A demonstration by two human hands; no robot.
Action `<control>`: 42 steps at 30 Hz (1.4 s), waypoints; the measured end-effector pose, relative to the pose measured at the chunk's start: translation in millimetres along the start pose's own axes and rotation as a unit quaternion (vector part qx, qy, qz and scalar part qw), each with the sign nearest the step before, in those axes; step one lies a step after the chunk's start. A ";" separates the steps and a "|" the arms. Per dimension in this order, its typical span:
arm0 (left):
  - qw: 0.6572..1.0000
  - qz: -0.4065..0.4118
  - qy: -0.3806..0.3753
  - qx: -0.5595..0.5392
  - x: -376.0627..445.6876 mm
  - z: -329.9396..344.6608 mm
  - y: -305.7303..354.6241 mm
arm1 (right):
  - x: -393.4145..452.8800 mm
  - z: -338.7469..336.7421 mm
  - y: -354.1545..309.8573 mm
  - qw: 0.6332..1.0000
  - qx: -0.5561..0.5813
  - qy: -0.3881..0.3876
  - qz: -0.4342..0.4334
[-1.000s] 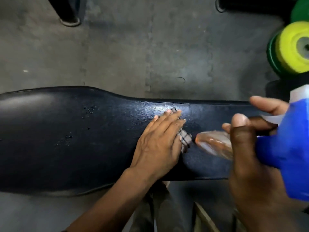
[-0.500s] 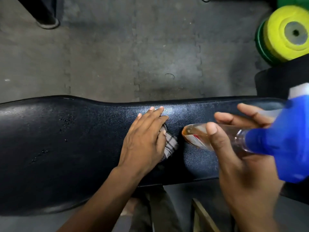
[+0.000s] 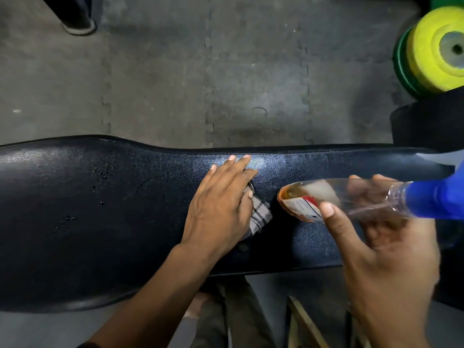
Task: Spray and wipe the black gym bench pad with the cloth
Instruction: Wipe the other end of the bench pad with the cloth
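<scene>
Running left to right across lower view, black bench pad holds spray droplets on wide left part, unwiped. Cloth, checked, pinned flat mid-pad under left hand, palm down, fingers together. Since a second ago hand and cloth slid slightly toward pad's far edge; droplets untouched, so wiping likely must go left. Right hand wrapped around spray bottle, blue head at right, base near cloth. Beyond: grey floor mats, yellow weight plate.
</scene>
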State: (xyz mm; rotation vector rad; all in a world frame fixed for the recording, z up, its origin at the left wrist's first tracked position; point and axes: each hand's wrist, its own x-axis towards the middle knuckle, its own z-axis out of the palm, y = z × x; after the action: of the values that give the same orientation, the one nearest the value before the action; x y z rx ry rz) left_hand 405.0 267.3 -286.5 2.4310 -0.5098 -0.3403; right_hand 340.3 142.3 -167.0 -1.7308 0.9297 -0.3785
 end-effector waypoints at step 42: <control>0.932 -0.280 0.174 0.149 -69.4 -113.8 -192.3 | -95.3 172.8 114.8 0.685 -0.387 -0.415 -0.458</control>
State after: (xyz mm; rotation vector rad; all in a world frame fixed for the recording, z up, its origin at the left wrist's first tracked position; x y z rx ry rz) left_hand 436.9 497.9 -310.7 2.8191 0.3242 -0.0542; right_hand 346.4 314.6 -316.7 -2.6946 -0.6450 0.2750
